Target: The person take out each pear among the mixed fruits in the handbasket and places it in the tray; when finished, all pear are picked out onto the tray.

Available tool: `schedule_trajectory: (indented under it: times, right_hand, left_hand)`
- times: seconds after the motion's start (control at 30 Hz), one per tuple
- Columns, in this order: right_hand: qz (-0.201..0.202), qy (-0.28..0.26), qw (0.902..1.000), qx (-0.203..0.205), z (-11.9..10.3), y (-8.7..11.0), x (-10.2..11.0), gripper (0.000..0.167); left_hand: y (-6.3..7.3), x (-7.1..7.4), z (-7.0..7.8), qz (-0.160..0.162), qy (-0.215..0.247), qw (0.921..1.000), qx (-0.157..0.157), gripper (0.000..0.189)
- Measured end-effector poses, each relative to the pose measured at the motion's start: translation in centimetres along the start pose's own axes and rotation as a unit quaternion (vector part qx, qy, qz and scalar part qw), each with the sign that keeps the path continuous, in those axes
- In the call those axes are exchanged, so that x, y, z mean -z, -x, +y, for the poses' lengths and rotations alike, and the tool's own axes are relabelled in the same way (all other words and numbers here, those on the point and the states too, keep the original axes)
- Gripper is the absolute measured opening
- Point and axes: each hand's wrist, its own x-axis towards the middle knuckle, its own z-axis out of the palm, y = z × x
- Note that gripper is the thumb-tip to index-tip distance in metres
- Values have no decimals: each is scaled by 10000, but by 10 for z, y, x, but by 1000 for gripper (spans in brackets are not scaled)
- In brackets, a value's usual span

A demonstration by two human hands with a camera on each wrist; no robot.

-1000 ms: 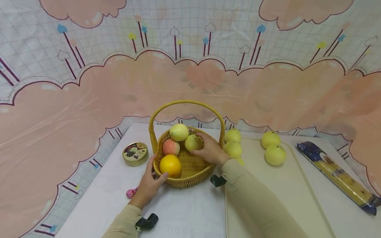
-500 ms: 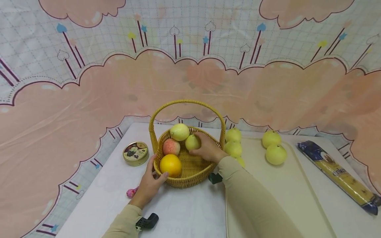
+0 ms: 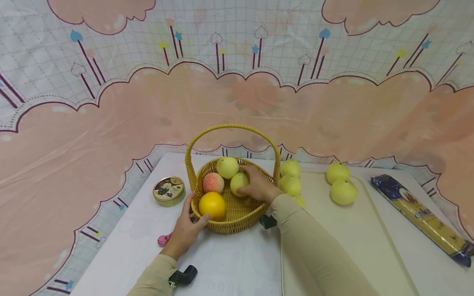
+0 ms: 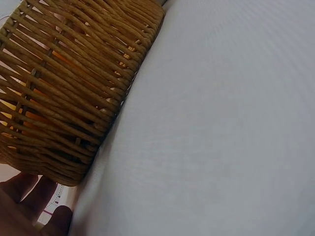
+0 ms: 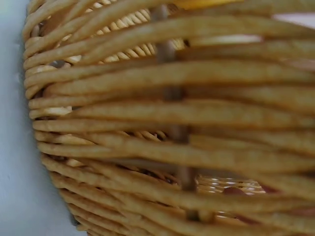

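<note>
In the head view a wicker basket (image 3: 237, 227) with a tall arched handle stands on the white table. My left hand (image 3: 186, 230) holds its near left rim, thumb over the edge beside an orange (image 3: 212, 206). The left wrist view shows fingertips (image 4: 37, 196) at the outside of the weave. Inside the basket, my right hand (image 3: 259, 184) grips a round yellow-green fruit (image 3: 238, 183) from the right. A second such fruit sits just behind it, and a reddish peach (image 3: 213, 183) lies to the left. Basket weave hides most of the right hand in the right wrist view.
A cream tray (image 3: 333, 246) at right bears more yellow-green fruits (image 3: 343, 192), several of them lined up close by the basket. A long blue and yellow packet (image 3: 418, 218) lies beyond. Left of the basket are a round tin (image 3: 168, 191) and a small pink wrapped candy (image 3: 163, 240).
The rear yellow-green fruit has turned and shifted slightly right, against the held one. My right hand has moved slightly left with its fruit. The left hand has stayed on the rim.
</note>
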Motion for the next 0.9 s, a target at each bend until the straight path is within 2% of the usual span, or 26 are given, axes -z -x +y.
schedule_trajectory:
  times: [0.33, 0.9]
  right_hand:
    - [-107, 115, 9999, -50, -2, 1, -1, 81]
    - [-345, 250, 9991, 36, -3, 3, -1, 63]
  left_hand:
    - [0, -1, 0, 40, -34, 10000, -14, 87]
    - [0, -1, -3, 51, 18, 10000, 53, 89]
